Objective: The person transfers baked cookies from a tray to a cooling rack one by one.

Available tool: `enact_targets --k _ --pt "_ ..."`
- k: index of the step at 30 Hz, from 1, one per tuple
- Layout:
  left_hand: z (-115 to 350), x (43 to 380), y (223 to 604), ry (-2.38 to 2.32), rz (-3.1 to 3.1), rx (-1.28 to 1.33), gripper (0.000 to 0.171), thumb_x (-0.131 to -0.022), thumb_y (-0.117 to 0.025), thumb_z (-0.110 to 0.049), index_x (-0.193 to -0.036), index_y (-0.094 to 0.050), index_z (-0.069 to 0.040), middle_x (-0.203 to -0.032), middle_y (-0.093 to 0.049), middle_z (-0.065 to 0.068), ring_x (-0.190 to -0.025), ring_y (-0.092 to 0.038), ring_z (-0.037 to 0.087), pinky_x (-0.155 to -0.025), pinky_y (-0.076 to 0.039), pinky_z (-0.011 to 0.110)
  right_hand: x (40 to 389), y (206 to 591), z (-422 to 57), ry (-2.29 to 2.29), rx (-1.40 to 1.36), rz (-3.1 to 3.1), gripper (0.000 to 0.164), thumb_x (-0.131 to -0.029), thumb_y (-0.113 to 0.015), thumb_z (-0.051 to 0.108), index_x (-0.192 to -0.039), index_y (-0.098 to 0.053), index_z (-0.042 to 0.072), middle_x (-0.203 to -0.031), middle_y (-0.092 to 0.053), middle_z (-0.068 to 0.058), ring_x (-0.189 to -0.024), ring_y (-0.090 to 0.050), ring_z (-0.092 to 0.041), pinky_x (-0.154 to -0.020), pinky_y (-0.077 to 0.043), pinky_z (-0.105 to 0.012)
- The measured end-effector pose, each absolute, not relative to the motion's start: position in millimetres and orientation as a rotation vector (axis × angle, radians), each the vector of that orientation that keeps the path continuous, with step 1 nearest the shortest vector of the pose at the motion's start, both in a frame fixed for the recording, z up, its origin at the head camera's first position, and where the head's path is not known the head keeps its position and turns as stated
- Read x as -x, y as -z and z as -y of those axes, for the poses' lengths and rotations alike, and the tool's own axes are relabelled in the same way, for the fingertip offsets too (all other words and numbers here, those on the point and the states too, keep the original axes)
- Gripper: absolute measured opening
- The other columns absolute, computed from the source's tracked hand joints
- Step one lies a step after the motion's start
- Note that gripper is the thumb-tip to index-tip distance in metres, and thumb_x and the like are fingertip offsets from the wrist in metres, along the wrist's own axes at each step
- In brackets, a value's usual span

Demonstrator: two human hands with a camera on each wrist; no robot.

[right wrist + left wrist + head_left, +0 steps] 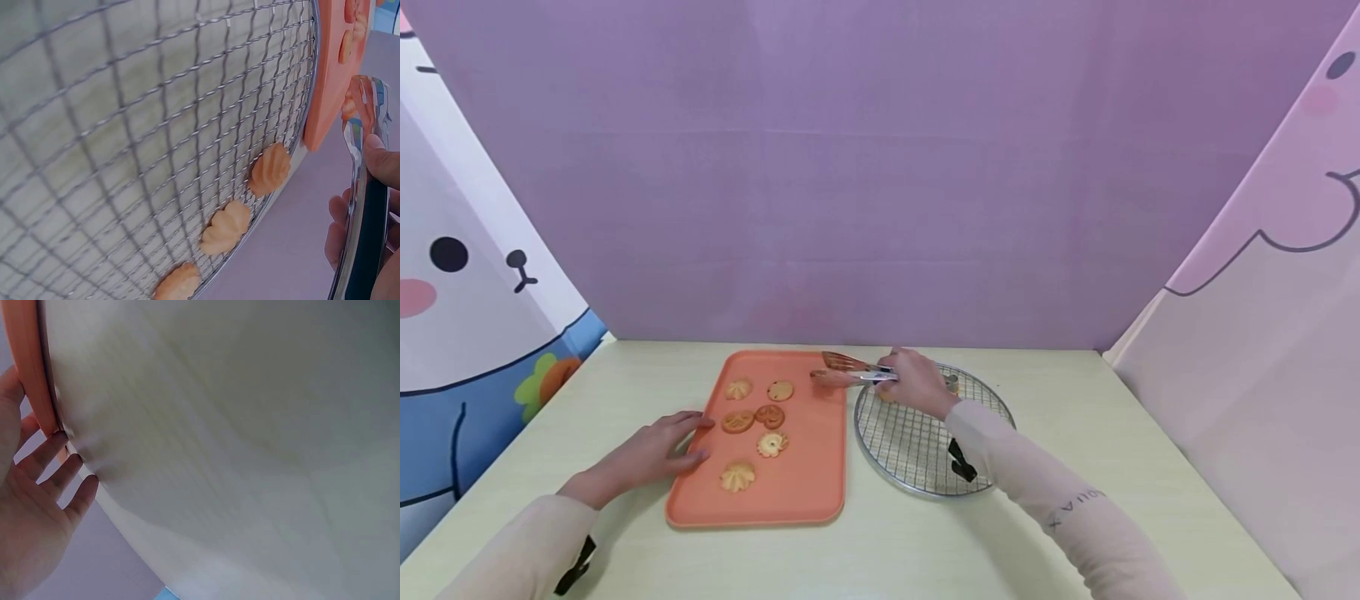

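Observation:
My right hand (917, 385) holds metal serving tongs (867, 377) with dark handles, above the rack's far left side. The tongs' two tips stand apart over the right edge of an orange tray (808, 475). My left hand (651, 454) has its fingers spread and fairly straight, touching the tray's left rim. On the tray's left half lie several cookies: a swirled one (737, 477), a flower-shaped one (772, 443), a flat round one (780, 391) and browner ones (737, 422). In the right wrist view, ridged cookies (272, 169) line the edge of the wire rack (125, 125).
The round wire rack (917, 454) stands on the pale table (1075, 417), just right of the tray. A purple wall (880, 167) rises behind the table. Cartoon-printed panels (475, 208) flank both sides.

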State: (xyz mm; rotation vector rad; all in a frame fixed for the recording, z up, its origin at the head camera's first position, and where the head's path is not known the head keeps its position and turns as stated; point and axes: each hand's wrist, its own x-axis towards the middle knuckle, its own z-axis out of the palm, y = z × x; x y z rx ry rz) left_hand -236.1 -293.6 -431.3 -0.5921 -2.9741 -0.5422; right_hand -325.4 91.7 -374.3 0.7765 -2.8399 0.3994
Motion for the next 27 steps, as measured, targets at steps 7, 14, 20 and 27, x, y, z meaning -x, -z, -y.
enact_targets --k 7,14,20,27 --pt "293 236 430 0.538 2.98 0.587 0.055 -0.081 -0.063 -0.046 -0.12 -0.057 -0.008 -0.126 -0.052 0.021 -0.116 -0.047 0.042 -0.091 -0.042 0.058 319 375 -106 -0.397 -0.751 2.86 0.034 -0.081 -0.069 0.023 -0.112 -0.065 0.011 -0.094 -0.064 -0.001 -0.066 -0.052 -0.008 -0.046 -0.039 -0.019" --pt "292 234 428 0.54 2.994 0.589 0.056 -0.082 -0.062 -0.046 -0.12 -0.056 -0.007 -0.126 -0.052 0.021 -0.116 -0.047 0.042 -0.09 -0.042 0.058 311 373 -120 -0.441 -0.726 2.85 0.039 -0.08 -0.07 0.025 -0.116 -0.063 0.013 -0.096 -0.063 -0.002 -0.057 -0.046 -0.008 -0.04 -0.032 -0.02" --pt "292 231 426 0.551 2.991 0.58 0.057 -0.082 -0.062 -0.047 -0.121 -0.056 -0.007 -0.128 -0.051 0.021 -0.116 -0.046 0.042 -0.09 -0.042 0.059 300 368 -132 -0.441 -0.717 2.845 0.042 -0.079 -0.071 0.025 -0.116 -0.062 0.009 -0.108 -0.064 -0.008 -0.056 -0.048 -0.008 -0.039 -0.033 -0.019" --pt "293 228 425 0.537 2.954 0.603 0.054 -0.081 -0.063 -0.045 -0.119 -0.056 -0.007 -0.126 -0.052 0.02 -0.114 -0.049 0.042 -0.089 -0.043 0.058 288 366 -148 -0.43 -0.675 2.835 0.039 -0.078 -0.072 0.025 -0.113 -0.065 0.009 -0.118 -0.06 -0.011 -0.072 -0.061 -0.017 -0.04 -0.035 -0.019"
